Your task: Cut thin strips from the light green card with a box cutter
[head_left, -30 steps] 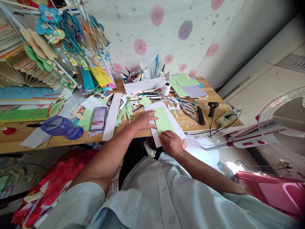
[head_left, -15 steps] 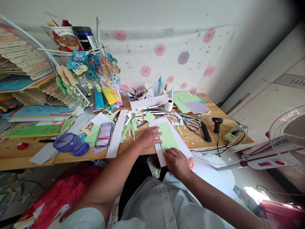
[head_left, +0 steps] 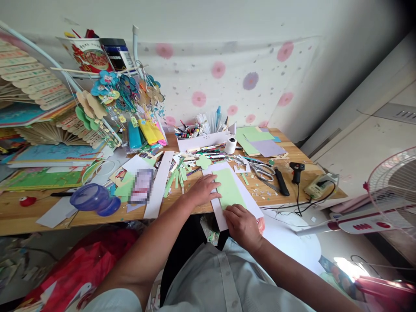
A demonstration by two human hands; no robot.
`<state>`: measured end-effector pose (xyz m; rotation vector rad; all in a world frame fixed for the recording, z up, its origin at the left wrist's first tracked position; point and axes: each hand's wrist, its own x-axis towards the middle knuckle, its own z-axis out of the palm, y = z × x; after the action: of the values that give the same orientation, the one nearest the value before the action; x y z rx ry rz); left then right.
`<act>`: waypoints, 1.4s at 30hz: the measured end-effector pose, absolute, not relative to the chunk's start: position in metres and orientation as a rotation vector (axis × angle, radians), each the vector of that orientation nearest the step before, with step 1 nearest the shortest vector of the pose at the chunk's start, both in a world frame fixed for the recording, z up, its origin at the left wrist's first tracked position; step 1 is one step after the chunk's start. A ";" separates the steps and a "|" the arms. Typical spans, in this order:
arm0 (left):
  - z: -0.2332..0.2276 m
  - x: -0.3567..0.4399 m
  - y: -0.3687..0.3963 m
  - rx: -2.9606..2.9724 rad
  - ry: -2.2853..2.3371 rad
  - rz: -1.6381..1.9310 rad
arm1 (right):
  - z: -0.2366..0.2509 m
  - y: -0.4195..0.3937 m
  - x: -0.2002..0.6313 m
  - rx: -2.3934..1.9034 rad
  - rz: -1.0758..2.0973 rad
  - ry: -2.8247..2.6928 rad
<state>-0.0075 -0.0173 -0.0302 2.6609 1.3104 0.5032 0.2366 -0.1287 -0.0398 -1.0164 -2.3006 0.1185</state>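
Observation:
A light green paper sheet point(head_left: 230, 187) lies on top of a white sheet point(head_left: 251, 205) at the table's front edge. My left hand point(head_left: 204, 190) rests flat on the left side of the green sheet, fingers stretched and slightly apart. At the sheet's near edge my right hand point(head_left: 242, 223) is closed, with its fingers curled over the paper and the thumb mostly hidden. Just beyond the sheets sits a green flower-shaped cutout point(head_left: 203, 162). Green paper strips point(head_left: 177, 178) are scattered to the left.
Scissors point(head_left: 264, 171), a black-handled cutter point(head_left: 281, 183) and a glue gun point(head_left: 297, 172) lie to the right. Behind stand a white thread spool point(head_left: 230, 146) and a pen box point(head_left: 204, 141). Leftward are a white strip point(head_left: 159, 186), a phone point(head_left: 141, 186) and a blue-purple container point(head_left: 94, 198).
Both hands stay almost in place on the green sheet. The whole view has shifted very slightly.

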 end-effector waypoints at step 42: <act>-0.025 -0.002 -0.022 2.446 1.438 0.394 | -0.004 -0.047 0.233 -1.612 0.492 -2.204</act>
<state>-0.0022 -0.0219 -0.0254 2.4460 1.4377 0.3943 0.2329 -0.0467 -0.0040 -1.6123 -2.2035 0.4916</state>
